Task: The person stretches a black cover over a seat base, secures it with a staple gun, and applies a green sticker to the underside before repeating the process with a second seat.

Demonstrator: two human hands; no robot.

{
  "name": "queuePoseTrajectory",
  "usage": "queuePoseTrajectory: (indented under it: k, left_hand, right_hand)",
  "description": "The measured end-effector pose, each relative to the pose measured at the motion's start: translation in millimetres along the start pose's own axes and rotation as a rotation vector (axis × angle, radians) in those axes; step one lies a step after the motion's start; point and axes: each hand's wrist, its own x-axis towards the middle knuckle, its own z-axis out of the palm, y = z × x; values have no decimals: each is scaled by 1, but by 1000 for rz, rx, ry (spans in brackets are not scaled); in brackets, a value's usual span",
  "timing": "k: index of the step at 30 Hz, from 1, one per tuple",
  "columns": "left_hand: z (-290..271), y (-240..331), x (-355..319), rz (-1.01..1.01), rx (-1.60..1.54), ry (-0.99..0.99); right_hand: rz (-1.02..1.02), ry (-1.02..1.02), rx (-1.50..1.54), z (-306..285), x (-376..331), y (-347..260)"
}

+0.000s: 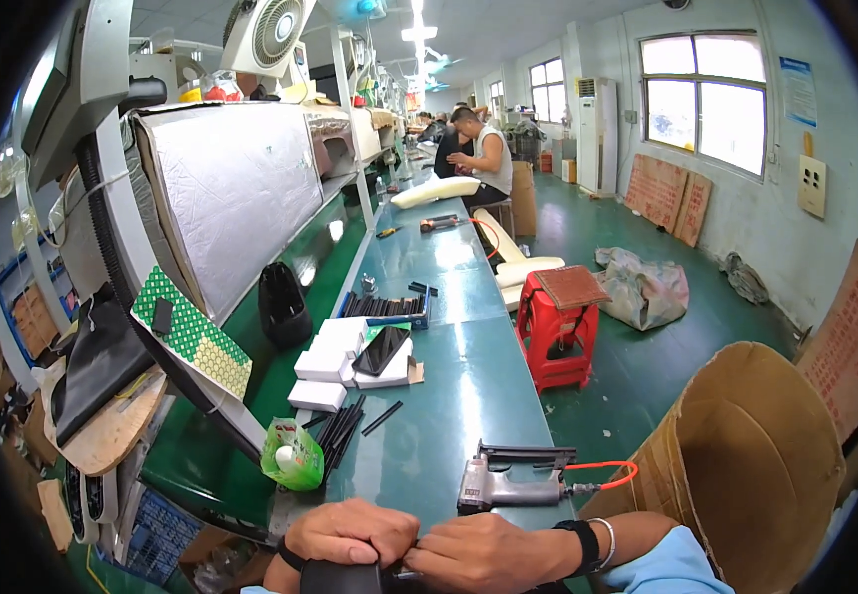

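Observation:
At the near end of the bench, my left hand [354,530] is closed over a smooth black piece [342,576], most of which lies below the lower edge. My right hand [488,549] meets it there, fingers curled onto the same piece. What the fingertips pinch between them is hidden. Just beyond my right hand lies a grey air staple gun [508,485] on its side, its orange hose [619,471] trailing right. Left of it stand a green plastic bag [292,455] with something white inside and a pile of black strips [341,432].
White boxes [325,361] carry a phone [382,350]. Behind them, a blue tray [419,315] holds more dark strips. An open cardboard drum [746,445] stands close on the right, past it a red stool [557,337]. A co-worker [488,158] sits farther along the bench [468,396].

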Motion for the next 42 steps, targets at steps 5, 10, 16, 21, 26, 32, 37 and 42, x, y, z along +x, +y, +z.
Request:
queuePoseTrajectory:
  k: [5,10,16,21,26,32,37,42]
  left_hand:
    - [-17,-4,11,-13,4,25]
    - [-15,-4,16,-7,6,136]
    - [-11,5,23,-27,38,179]
    - [-16,29,45,-75,25,213]
    - [-28,27,61,-36,-22,322]
    - [-44,15,59,-42,-57,365]
    - [-48,14,65,40,13,295]
    - [-52,15,59,-104,19,357]
  right_hand:
    - [43,165,218,-8,-6,2]
    - [91,261,194,10,0,3]
    - [205,358,271,21,-2,1]
    - [148,523,180,3,19,-3]
    - [93,549,135,-19,42,12]
    - [-134,405,-488,-28,45,37]
    - [-297,364,-350,-23,50,51]
    - [-116,354,-80,-30,43,56]
